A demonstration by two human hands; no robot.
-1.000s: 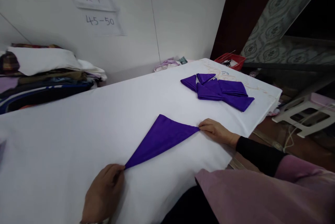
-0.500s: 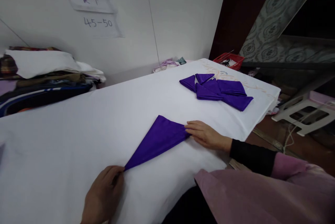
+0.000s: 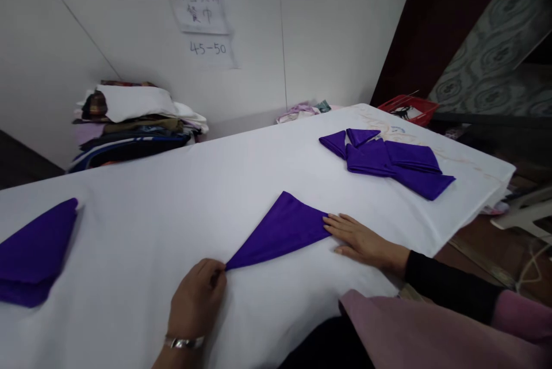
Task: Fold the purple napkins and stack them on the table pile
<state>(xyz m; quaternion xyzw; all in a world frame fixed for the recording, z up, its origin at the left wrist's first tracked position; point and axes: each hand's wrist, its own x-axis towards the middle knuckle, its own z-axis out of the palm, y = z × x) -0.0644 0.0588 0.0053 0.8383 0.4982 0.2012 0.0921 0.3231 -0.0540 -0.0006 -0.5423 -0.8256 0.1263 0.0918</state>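
Note:
A purple cloth napkin [image 3: 280, 232], folded into a triangle, lies on the white-covered table [image 3: 142, 231] in front of me. My left hand [image 3: 198, 294] pinches its near left corner between thumb and fingers. Flat on its right corner rests my right hand [image 3: 360, 242], fingers stretched out and slightly apart. Several folded purple napkins [image 3: 411, 157] overlap in a group farther back on the right. At the left edge of the view lies another folded purple cloth [image 3: 38, 251], partly cut off.
Against the wall at the back left is a stack of folded clothes [image 3: 142, 122]. A red basket [image 3: 425, 110] stands beyond the table's far right end, with a white plastic stool [image 3: 521, 219] beside the table. Paper signs [image 3: 200, 7] hang on the wall.
The view has swung left, bringing the purple cloth at the left edge into sight. My right hand's fingers lie flatter and more spread on the napkin. My left hand still pinches its corner.

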